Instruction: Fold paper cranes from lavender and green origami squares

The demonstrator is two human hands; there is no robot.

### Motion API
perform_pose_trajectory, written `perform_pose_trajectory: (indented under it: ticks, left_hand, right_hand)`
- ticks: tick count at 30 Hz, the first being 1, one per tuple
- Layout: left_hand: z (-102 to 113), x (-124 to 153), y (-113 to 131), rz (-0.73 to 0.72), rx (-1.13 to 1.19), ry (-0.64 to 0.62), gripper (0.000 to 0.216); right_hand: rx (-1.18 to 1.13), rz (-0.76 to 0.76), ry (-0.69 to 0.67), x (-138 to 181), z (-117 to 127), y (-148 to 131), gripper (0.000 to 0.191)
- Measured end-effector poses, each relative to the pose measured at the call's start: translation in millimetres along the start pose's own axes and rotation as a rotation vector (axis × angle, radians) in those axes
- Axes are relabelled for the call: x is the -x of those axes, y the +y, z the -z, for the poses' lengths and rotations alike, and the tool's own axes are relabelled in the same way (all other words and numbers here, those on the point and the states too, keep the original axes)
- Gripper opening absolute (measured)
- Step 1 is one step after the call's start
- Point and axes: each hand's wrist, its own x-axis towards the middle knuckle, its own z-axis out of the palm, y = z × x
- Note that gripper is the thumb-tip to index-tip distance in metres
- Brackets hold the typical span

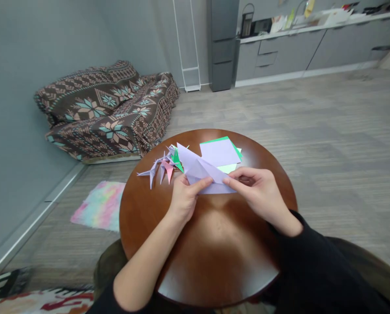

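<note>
At the frame's centre, a partly folded lilac sheet (192, 165) was pinched between thumb and fingers by the left hand (184, 195) and, farther right, by the right hand (261, 190), over the brown table (217, 244).

Wooden tabletop (221, 266): glossy; pale glare at centre and near edge, soft dark patches between.
Folded lavender paper (196, 166): evenly lit, creases readable.
Black right sleeve (316, 261): very dark, fabric detail lost.
Floor (313, 113): muted light, grain smeared.
Kitchen counter (280, 35): slanted by wide-angle stretch, soft focus.
</note>
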Motion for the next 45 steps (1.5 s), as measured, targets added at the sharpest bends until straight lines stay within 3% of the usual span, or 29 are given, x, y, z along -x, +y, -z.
perform_pose_trajectory:
  ticks: [8,13,15,18,23,26,31,45]
  left_hand:
    - [1,0,-2,-0.13,-0.03,0.1,0.028]
    - [-1,-1,0,-0.179,0.008,0.209,0.033]
    - [-2,-1,0,-0.186,0.018,0.23,0.035]
    - [-2,0,-1,-0.194,0.026,0.214,0.035]
    - [-3,3,-4,-0.216,0.022,0.204,0.028]
    - [-4,5,-6,-0.205,-0.001,0.192,0.027]
    - [-6,6,-6,-0.165,-0.002,0.182,0.027]
    - [-6,6,-7,-0.139,0.025,0.192,0.031]
  right_hand:
    - [-0.008,-0.035,0.056,0,-4,1,0.02]
    - [-0.04,-0.073,-0.042,1,-8,2,0.019]
    - [-0.126,-0.1,-0.014,1,-13,8,0.019]
    - [-0.34,-0.126,0.1,1,-23,17,0.021]
    - [-0.45,-0.105,0.041,1,-37,22,0.037]
    - [-0.512,-0.146,0.096,1,-41,21,0.034]
    - [-0.478,-0.173,0.237,-1,-41,23,0.028]
    - [-0.397,-0.12,0.288,2,-41,31,0.027]
